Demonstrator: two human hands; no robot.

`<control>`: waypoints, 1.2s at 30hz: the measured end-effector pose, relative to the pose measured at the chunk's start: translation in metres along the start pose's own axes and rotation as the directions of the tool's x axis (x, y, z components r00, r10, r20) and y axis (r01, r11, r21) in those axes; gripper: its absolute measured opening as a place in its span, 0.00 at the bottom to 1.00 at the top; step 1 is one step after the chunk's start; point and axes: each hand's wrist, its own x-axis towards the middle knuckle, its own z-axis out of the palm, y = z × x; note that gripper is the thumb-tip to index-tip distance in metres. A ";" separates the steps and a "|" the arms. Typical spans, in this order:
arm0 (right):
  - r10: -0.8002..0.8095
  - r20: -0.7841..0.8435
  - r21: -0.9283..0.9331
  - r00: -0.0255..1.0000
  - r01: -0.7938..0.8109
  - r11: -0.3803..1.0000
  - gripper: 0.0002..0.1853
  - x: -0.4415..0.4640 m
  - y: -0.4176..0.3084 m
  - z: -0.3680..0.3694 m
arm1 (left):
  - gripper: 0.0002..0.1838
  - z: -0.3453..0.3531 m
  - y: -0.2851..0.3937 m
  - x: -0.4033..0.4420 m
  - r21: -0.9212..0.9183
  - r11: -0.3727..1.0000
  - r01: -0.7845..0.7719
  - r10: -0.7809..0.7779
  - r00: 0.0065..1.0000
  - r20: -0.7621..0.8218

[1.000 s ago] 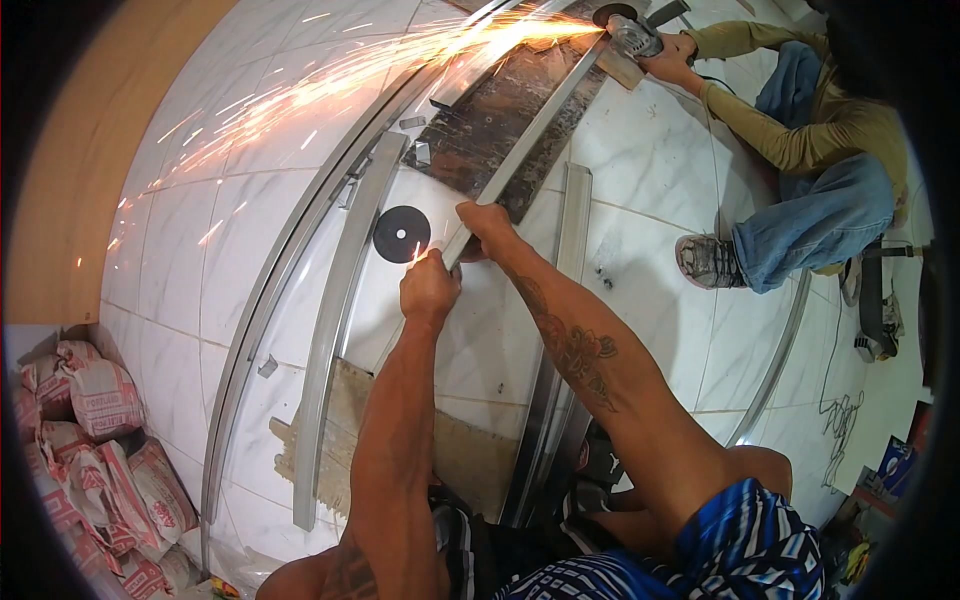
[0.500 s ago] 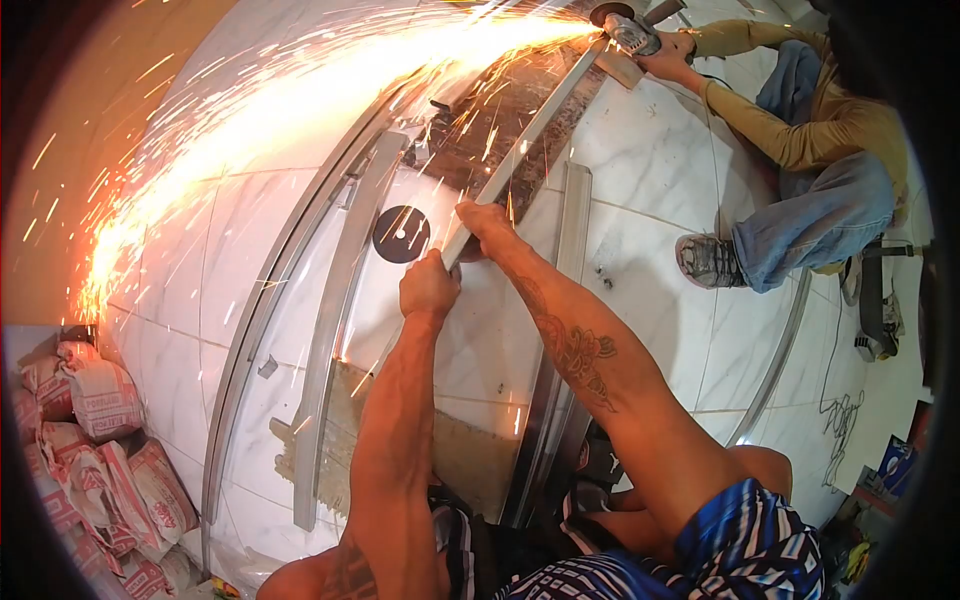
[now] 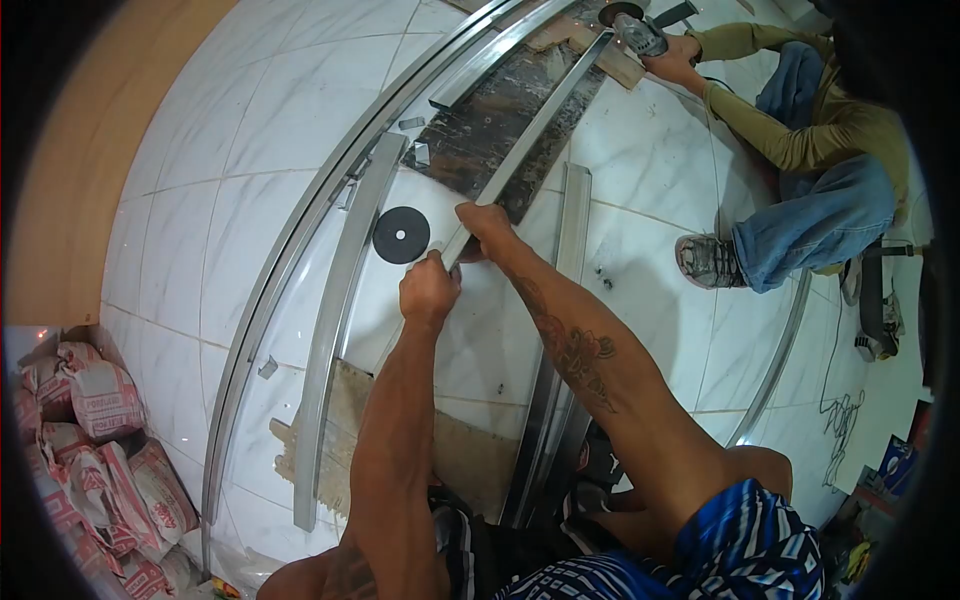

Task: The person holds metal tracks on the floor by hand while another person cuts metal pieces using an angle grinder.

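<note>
My left hand (image 3: pixel 430 286) is wrapped round the near part of a long metal bar (image 3: pixel 540 125). Just beyond it, my right hand (image 3: pixel 484 226) grips the same bar, its forearm crossing in from the right. The bar slants away from me, its far part over a dark, stained board (image 3: pixel 475 140). At the bar's far end, a co-worker's hands (image 3: pixel 680 60) hold an angle grinder (image 3: pixel 640 36), with no sparks coming from it. A black cutting disc (image 3: pixel 388 247) lies on the floor left of my hands.
Long metal channels (image 3: pixel 335 330) lie left of my arms; another bar (image 3: pixel 573 220) lies to the right. The co-worker's shoe (image 3: pixel 708 262) rests on the tiles. Red-and-white bags (image 3: pixel 105 395) are piled at lower left. A thin cable (image 3: pixel 842 420) lies at right.
The bright spray of sparks from the grinder has stopped. The grinder has shifted slightly right, off the bar's end. My hands have kept their place on the bar.
</note>
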 end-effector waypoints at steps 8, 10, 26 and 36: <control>0.045 0.029 0.038 0.999 -0.046 0.998 0.21 -0.026 -0.017 -0.003 | 0.23 0.000 0.000 0.000 0.000 1.000 -0.005 0.005 1.000 -0.006; 0.061 0.032 0.029 0.998 -0.062 0.998 0.21 -0.027 -0.018 -0.004 | 0.22 0.001 0.000 0.000 -0.002 1.000 -0.010 0.010 1.000 -0.012; 0.037 0.016 0.005 0.999 -0.037 0.999 0.20 -0.030 -0.019 -0.003 | 0.20 -0.004 0.003 0.000 0.004 1.000 0.006 -0.007 0.999 0.037; 0.012 -0.013 -0.028 1.000 -0.013 1.000 0.21 -0.017 -0.011 -0.001 | 0.20 0.005 -0.003 0.001 -0.004 1.000 -0.029 0.029 0.999 -0.040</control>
